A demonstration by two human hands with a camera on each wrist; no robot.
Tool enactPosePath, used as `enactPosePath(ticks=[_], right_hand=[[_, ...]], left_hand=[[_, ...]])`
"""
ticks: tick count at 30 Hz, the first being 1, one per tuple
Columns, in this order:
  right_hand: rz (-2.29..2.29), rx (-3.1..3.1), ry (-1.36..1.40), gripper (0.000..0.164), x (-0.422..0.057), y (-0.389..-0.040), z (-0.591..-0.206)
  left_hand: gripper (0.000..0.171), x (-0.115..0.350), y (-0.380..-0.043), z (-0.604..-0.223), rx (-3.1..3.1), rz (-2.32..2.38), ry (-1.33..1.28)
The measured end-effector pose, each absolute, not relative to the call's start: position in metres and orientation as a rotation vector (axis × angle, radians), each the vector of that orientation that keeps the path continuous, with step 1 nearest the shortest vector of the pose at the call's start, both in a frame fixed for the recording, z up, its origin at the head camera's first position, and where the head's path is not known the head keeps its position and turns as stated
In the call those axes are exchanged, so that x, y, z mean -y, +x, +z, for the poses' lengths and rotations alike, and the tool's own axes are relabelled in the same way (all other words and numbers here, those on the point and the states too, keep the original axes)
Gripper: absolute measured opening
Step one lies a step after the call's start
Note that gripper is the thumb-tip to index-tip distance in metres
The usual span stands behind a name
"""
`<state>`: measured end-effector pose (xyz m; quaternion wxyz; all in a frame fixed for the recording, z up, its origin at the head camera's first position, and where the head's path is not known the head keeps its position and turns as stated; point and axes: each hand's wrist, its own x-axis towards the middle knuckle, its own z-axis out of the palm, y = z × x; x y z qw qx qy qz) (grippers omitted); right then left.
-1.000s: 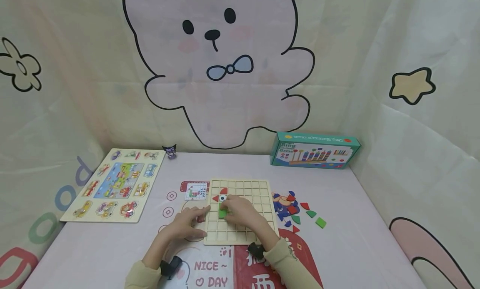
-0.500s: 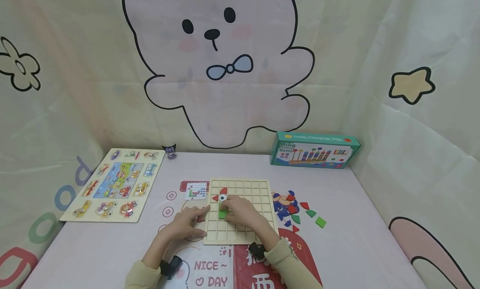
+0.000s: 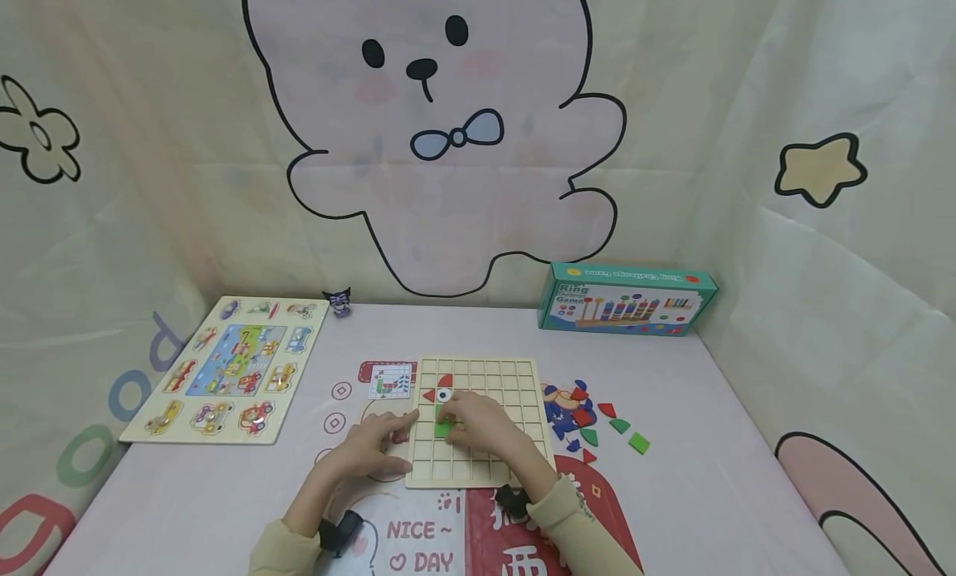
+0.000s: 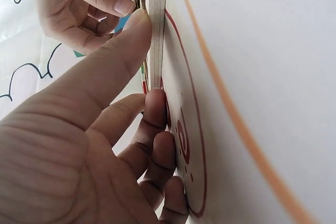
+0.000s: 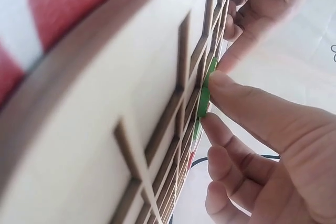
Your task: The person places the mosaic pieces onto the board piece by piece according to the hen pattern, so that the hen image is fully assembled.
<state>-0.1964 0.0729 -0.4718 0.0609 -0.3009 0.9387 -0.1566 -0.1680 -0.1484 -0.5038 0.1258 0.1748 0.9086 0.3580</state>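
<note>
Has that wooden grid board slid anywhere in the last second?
No, the grid board shows no shift either way; it keeps the same place relative to the teal box.

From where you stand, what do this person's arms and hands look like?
The left hand and right hand are bare, without gloves. Pale yellow fabric sleeves end short of the hands; a small black boxy device sits at each wrist.

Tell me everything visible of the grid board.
The grid board is pale, wood-like, with brown-sided recessed square cells. It lies flat on the tabletop. Two red pieces and an eye piece sit left of centre. The left hand touches its left edge; the right hand pinches a green piece on it.
</note>
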Motion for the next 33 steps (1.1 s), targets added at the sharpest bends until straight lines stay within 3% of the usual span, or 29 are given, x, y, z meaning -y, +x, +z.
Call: enactPosePath(ticks=[16,33], right_hand=[[-0.525,-2.835,-0.885,0.022,-0.079,-0.191,-0.468],[-0.539,-2.916,-0.815,0.023,-0.124,-0.181,-0.473]], left_hand=[[0.078,0.148,-0.167,-0.502,-2.649,1.049,0.5],[0.078,0.148,-0.168,-0.503,-2.644,1.059,0.514]])
